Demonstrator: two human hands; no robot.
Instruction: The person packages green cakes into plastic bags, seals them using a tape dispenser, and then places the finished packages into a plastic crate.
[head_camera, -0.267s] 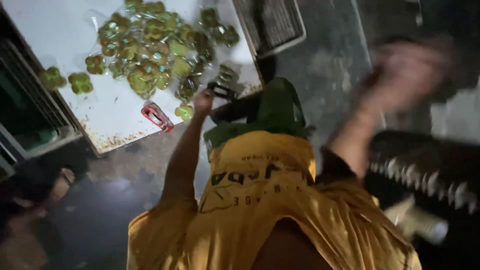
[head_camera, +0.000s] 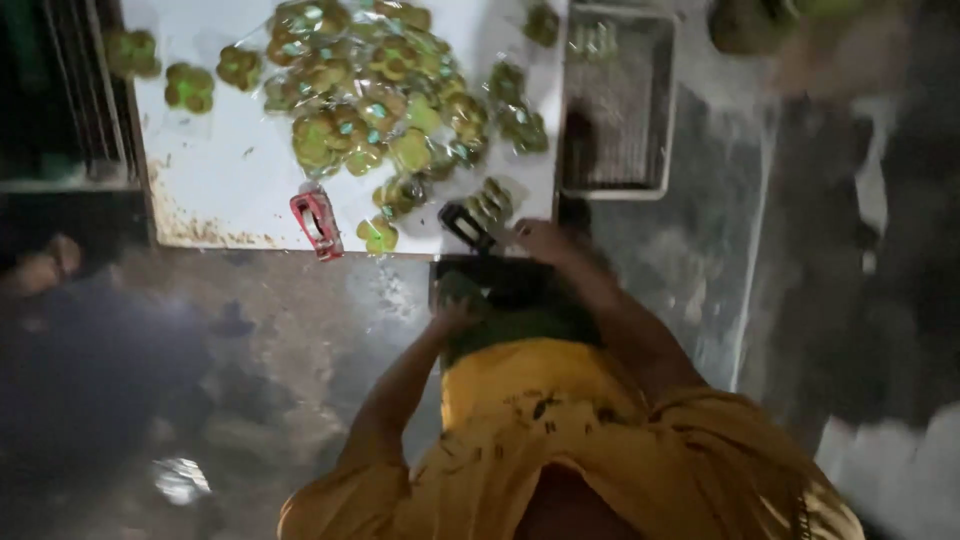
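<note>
I look down over my yellow shirt (head_camera: 540, 420) at a white table (head_camera: 230, 170) covered with green sweets in clear wrappers (head_camera: 380, 90). My right hand (head_camera: 540, 242) is at the table's near edge, its fingertips against a black hand tool (head_camera: 465, 225) that lies beside one wrapped packet (head_camera: 492, 203). Blur hides whether it grips the tool. My left hand (head_camera: 455, 320) is lower, curled by a dark green thing (head_camera: 510, 315) in front of my body. What it holds is unclear. A red tool (head_camera: 315, 222) lies at the table edge to the left.
A grey wire tray (head_camera: 615, 100) stands right of the table. Two loose packets (head_camera: 188, 85) lie at the table's far left. Dark shelving (head_camera: 60, 100) is on the left, wet grey floor (head_camera: 300, 330) below, and blurred dark shapes fill the right side.
My right hand has come down from the raised, blurred position at the right to the table edge. My left hand has dropped from the table edge towards my body.
</note>
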